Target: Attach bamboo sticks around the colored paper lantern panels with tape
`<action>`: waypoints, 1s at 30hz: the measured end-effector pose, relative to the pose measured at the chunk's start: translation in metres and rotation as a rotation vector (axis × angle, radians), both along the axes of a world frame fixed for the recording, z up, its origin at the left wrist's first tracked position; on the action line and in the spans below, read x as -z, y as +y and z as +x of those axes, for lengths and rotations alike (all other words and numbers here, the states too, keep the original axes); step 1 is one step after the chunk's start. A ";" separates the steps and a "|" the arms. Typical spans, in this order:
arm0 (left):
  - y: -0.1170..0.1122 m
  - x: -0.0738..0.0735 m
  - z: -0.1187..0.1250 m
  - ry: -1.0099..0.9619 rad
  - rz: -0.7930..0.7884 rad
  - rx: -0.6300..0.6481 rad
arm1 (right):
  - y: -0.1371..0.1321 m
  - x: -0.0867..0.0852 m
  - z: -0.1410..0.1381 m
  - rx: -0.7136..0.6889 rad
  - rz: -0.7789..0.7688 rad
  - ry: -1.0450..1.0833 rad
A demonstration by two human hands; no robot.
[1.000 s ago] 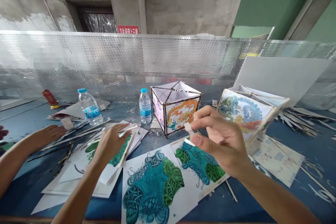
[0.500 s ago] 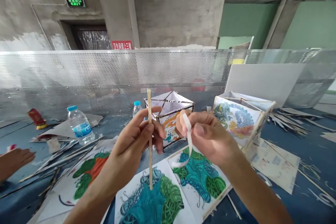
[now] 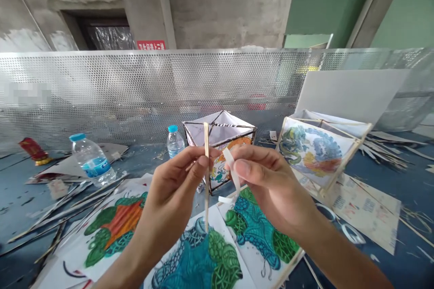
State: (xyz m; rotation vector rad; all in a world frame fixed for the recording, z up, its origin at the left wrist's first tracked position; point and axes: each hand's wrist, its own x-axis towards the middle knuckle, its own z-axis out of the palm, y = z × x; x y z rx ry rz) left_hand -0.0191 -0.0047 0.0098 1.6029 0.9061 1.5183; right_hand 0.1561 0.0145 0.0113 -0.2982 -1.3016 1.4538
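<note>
Head view. The left hand [image 3: 179, 189] is grasping a thin wooden stick [image 3: 207, 185] between thumb and fingers; the right hand [image 3: 274, 185] is pinching a white strip [image 3: 233, 174]. The stick is standing nearly upright in front of the wearer, its long axis running up and down and its lower end pointing toward a turquoise drawing [image 3: 193, 257] on the near part of the table. The strip is hanging just to the right of the stick, its upper end leaning left toward it, its lower end curling left. The left fingertips are lying between the two; whether they are touching the strip cannot be told. Beyond the hands, a dark-framed paper box [image 3: 244, 142] is standing; scissors [image 3: 352, 234] are lying right of the right forearm.
</note>
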 end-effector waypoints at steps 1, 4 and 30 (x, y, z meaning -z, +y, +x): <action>0.001 0.001 0.001 0.043 0.029 -0.065 | 0.000 0.001 -0.001 0.029 -0.004 -0.008; 0.001 0.001 0.003 0.128 0.123 -0.256 | 0.001 0.005 -0.004 0.060 0.005 -0.031; 0.002 0.000 0.002 0.448 0.372 -0.514 | 0.007 0.012 -0.021 0.134 -0.053 -0.086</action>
